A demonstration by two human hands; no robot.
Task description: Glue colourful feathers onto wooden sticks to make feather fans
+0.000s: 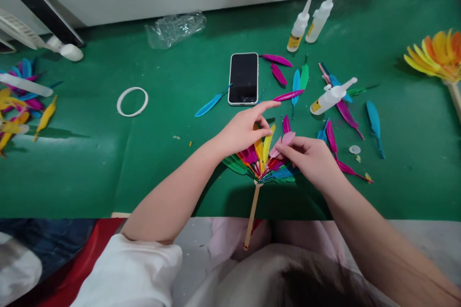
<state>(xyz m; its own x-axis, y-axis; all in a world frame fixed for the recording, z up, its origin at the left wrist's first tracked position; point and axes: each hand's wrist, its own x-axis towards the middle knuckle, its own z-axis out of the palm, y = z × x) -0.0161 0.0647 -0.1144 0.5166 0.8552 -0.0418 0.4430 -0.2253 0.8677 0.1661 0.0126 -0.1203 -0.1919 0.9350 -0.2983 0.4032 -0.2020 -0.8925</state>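
Observation:
A half-built feather fan (261, 165) of many colours lies on the green mat (162, 163), its wooden stick handle (252, 216) pointing toward me over the table edge. My left hand (243, 129) rests on the fan's upper left feathers, with the forefinger stretched out and the other fingers pressing down. My right hand (311, 158) pinches a pink feather (284, 141) at the fan's right side.
A black phone (244, 78) lies beyond the hands. Loose feathers (345, 112) are scattered to the right around a tipped glue bottle (331, 97). Two upright glue bottles (309, 21), a white ring (132, 101), a feather pile (19, 105) and a finished yellow fan (437, 55) surround them.

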